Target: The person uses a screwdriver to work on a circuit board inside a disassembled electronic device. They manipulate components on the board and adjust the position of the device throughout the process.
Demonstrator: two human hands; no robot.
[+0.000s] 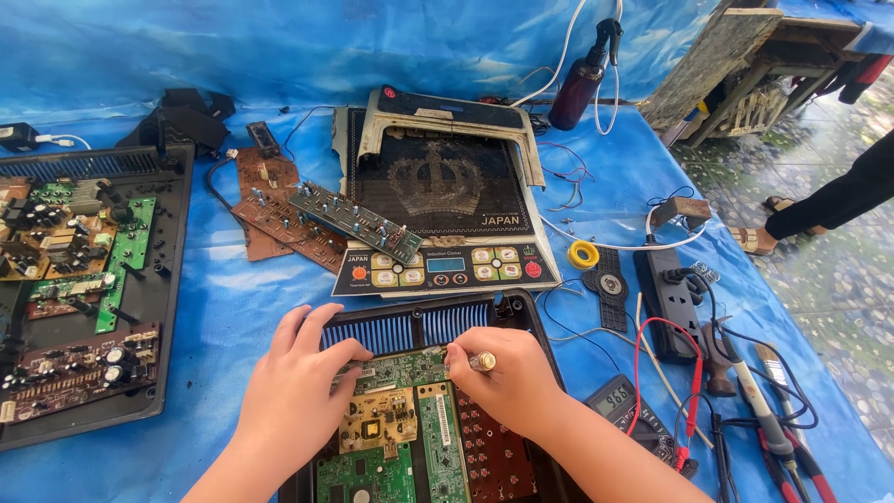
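In the head view, a table covered with a blue plastic sheet [233, 307] carries many electronic parts, and the same blue sheet hangs behind as a wall. At the near edge, in the middle, lies an open black casing [419, 321] with green circuit boards [400, 373] inside. The left hand [296, 396] rests flat on the left part of the boards, fingers spread a little. The right hand [507, 377] is closed around a screwdriver [481, 361], whose yellowish handle end shows between thumb and fingers, and its tip touches the upper board. Behind the casing stands an induction cooker top [438, 200] with brown loose boards [275, 210] leaning on its left side. At the left edge is another open black casing [84, 289] full of boards. Toward the right edge lie a multimeter [619, 401] with red leads, a black power strip [666, 298], a yellow tape roll [583, 253] and some pliers. A dark spray bottle [582, 84] stands at the far edge. Beyond the right edge there is a stone floor, where another person's leg [829, 200] is seen.
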